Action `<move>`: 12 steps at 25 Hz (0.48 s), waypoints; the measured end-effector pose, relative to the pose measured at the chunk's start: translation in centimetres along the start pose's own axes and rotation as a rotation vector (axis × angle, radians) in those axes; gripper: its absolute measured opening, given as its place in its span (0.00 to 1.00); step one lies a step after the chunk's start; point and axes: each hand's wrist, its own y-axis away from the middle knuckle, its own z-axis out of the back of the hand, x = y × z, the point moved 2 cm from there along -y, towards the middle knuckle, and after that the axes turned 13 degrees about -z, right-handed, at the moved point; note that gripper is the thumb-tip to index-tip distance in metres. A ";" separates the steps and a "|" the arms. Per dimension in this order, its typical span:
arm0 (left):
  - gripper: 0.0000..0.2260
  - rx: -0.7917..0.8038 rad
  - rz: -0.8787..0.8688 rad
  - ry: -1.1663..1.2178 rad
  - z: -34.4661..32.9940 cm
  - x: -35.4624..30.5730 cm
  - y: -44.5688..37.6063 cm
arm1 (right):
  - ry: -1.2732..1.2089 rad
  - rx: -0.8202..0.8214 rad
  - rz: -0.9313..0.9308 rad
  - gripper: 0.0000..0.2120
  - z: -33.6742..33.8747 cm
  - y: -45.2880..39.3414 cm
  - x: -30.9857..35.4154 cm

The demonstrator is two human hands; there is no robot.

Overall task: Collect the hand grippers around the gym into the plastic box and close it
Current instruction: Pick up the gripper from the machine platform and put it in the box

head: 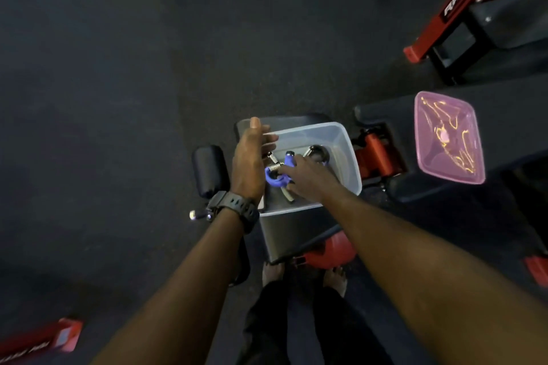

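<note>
A clear plastic box (341,139) stands open on a black bench pad (284,237). Inside it lie a blue hand gripper (277,179) with a steel spring, and a black hand gripper (318,152) further right. My right hand (308,178) reaches into the box and its fingers rest on the blue hand gripper. My left hand (249,163), with a black watch on the wrist, is spread against the box's left rim. The pink lid (447,139) lies apart on another black pad to the right.
Dark rubber gym floor lies to the left and ahead. A black roller pad (210,170) sits left of the bench. Red and black machine frames (462,9) stand at the upper right, and a red frame end (53,338) at the lower left. My bare feet (335,278) are below the bench.
</note>
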 end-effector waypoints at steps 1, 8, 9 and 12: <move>0.25 0.011 0.009 0.000 -0.3 0.0 -0.4 | -0.005 -0.015 -0.014 0.21 -0.1 0.0 -0.2; 0.25 0.208 -0.151 0.026 -5.9 -8.6 -0.3 | -0.813 -0.267 -0.444 0.16 9.2 6.3 -5.8; 0.25 0.260 -0.184 0.044 -7.6 -11.0 0.1 | -0.972 -0.332 -0.524 0.14 11.8 8.1 -7.2; 0.27 0.482 -0.323 0.090 -13.4 -18.5 2.9 | -1.266 -0.670 -0.645 0.10 21.2 15.6 -11.6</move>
